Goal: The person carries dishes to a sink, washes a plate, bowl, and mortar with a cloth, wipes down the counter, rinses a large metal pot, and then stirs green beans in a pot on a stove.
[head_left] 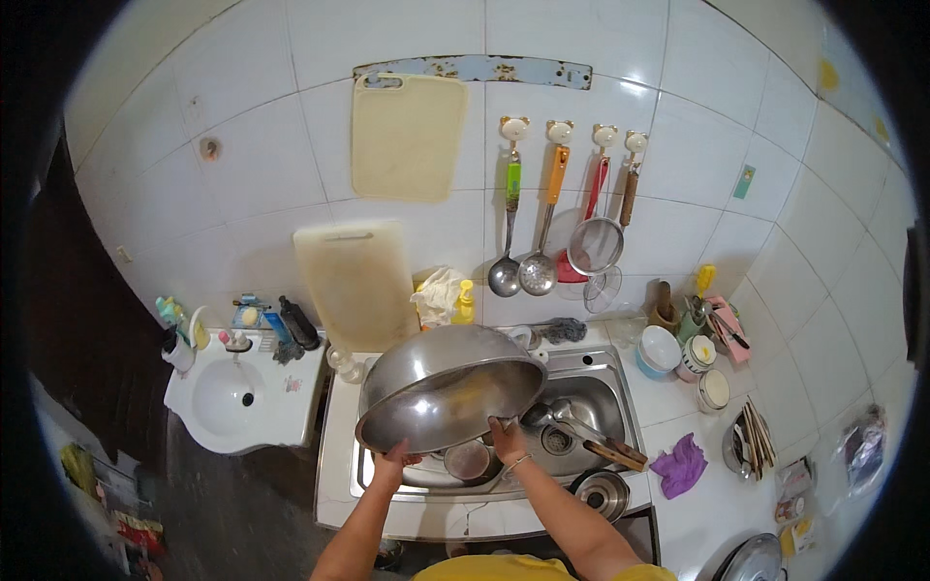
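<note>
A large metal bowl (pixel 455 387) was tipped on its side above the steel sink (pixel 603 397), its open mouth facing the person. The mouth's long axis ran left to right, the right end slanting farther away. The left hand (pixel 390 469) and right hand (pixel 509 443) both grasped its near rim.

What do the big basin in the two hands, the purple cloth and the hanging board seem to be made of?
Big basin: metal, probably stainless steel, with a worn satin finish; grey, with soft highlights.
Purple cloth: a matte fabric, by its soft folds; the fibre cannot be told.
Hanging board: likely cream plastic, smooth and dull, as no wood grain shows.
</note>
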Tool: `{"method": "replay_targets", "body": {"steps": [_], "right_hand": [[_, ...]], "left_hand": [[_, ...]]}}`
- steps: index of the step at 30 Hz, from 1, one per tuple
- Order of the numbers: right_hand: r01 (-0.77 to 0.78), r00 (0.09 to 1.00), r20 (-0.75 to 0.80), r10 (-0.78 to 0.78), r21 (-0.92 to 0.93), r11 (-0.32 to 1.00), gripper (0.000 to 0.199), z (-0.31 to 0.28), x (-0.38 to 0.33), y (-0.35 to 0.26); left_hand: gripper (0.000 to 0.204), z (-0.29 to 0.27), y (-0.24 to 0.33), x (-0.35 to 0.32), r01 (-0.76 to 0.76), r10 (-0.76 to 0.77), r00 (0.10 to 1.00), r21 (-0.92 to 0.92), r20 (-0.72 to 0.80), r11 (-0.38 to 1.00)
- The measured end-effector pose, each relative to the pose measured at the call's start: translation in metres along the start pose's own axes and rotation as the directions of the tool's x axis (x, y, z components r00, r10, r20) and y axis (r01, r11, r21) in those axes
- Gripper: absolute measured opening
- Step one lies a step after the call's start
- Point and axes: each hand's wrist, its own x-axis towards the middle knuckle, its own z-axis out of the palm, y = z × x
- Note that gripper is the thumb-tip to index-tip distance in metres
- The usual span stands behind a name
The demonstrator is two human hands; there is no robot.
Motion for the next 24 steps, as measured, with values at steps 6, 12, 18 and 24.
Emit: {"method": "replay_targets", "body": {"steps": [6,12,18,24], "right_hand": [[-0.069,0.99,0.115,0.081,-0.106,0.992,0.051,0.033,-0.016,-0.02],[0.009,0.979,0.202,0.026,-0.169,0.986,0.049,0.025,-0.019,0.002],[0.189,0.98,-0.01,-0.196,-0.222,0.957,0.048,-0.002,-0.021,0.031],[-0.021,0.997,0.069,0.023,-0.031,0.999,0.037,-0.026,-0.011,-0.014]], "left_hand": [[0.033,0.004,-0.024,-0.026,0.057,-0.079,0.99,-0.177,-0.118,0.982],[0.032,0.011,0.0,-0.047,0.018,-0.034,0.985,-0.095,-0.172,0.995],[0.032,-0.026,0.001,-0.071,0.036,-0.064,0.977,-0.139,-0.203,0.99],[0.036,-0.059,0.02,-0.08,0.279,-0.313,0.918,-0.164,-0.243,0.946]]}}
